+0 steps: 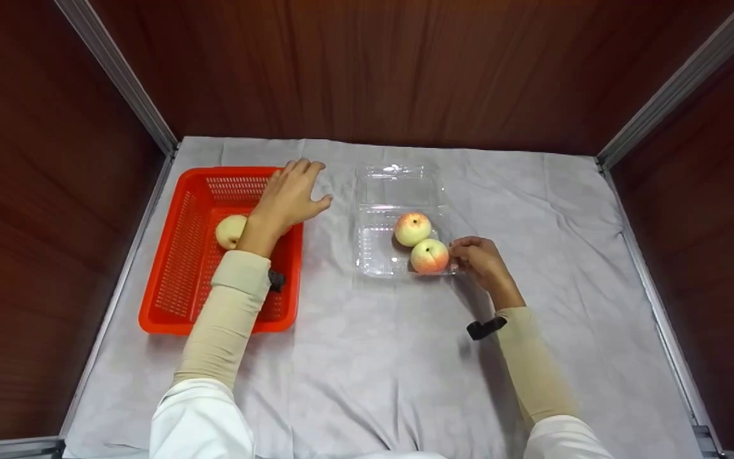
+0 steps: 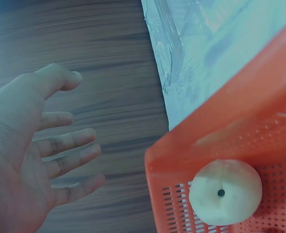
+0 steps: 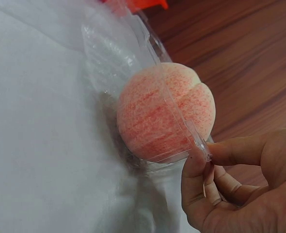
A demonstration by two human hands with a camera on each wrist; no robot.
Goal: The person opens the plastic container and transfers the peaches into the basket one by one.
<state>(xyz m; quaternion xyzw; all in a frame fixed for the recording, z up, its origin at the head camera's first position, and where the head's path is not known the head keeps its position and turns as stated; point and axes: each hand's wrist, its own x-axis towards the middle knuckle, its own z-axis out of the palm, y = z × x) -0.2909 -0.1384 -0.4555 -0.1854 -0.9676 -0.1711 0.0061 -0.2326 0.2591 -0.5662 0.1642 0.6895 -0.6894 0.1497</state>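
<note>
A clear plastic clamshell container (image 1: 376, 255) lies with its lid raised or folded to the back. Two peaches, a rear one (image 1: 413, 229) and a front one (image 1: 429, 256), sit side by side in its right half. My right hand (image 1: 483, 260) pinches the container's right rim between thumb and fingers; in the right wrist view the blushed peach (image 3: 162, 114) shows just beyond the pinched edge (image 3: 199, 141). My left hand (image 1: 290, 194) hovers over the far right corner of a red basket (image 1: 169, 255), fingers spread, holding nothing. A pale peach (image 1: 231, 231) rests inside the basket, partly hidden by my left forearm.
A wrinkled grey cloth (image 1: 354, 357) covers the table. Brown wood-grain panels stand at the back (image 1: 373, 70), left and right, with metal rails at their corners. The basket stands to the left of the container, with a strip of cloth between them.
</note>
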